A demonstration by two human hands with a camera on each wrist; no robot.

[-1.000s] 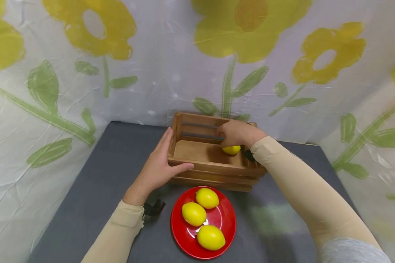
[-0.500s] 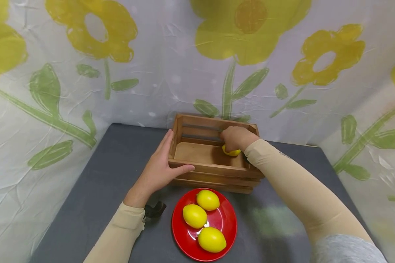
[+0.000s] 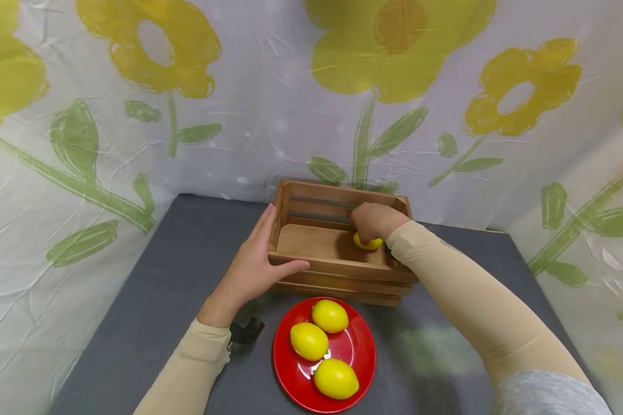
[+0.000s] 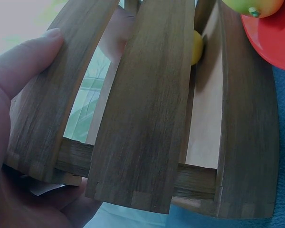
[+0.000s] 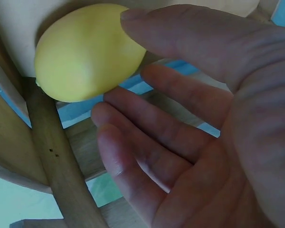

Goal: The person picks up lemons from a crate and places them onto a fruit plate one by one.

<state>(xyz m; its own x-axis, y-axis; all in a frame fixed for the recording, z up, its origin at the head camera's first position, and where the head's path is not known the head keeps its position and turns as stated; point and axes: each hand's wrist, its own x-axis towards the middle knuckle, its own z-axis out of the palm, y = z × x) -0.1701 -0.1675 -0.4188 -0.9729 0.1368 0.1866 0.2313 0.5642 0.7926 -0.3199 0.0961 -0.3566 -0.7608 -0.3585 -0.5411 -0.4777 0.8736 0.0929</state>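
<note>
A slatted wooden crate [image 3: 337,280] stands by the back wall, with one lemon [image 3: 367,243] on its floor at the right. My right hand [image 3: 379,221] reaches in from above and holds this lemon [image 5: 83,54], the thumb on one side and fingertips at its lower edge. At the crate's front left corner rests my left hand [image 3: 249,265], fingers extended along the end and thumb along the front. The left thumb [image 4: 33,57] lies on a slat in the left wrist view. Three lemons [image 3: 336,378] lie on a red plate [image 3: 360,351] before the crate.
Everything stands on a dark grey table [image 3: 187,248]. A flower-printed curtain [image 3: 259,115] hangs close behind the crate and down both sides. A black strap-like piece [image 3: 246,331] sticks out at my left wrist, near the plate.
My right hand has come lower over the lemon in the crate, and the lemon has shifted slightly toward the crate's front. The left hand and the plate's lemons stay in place.
</note>
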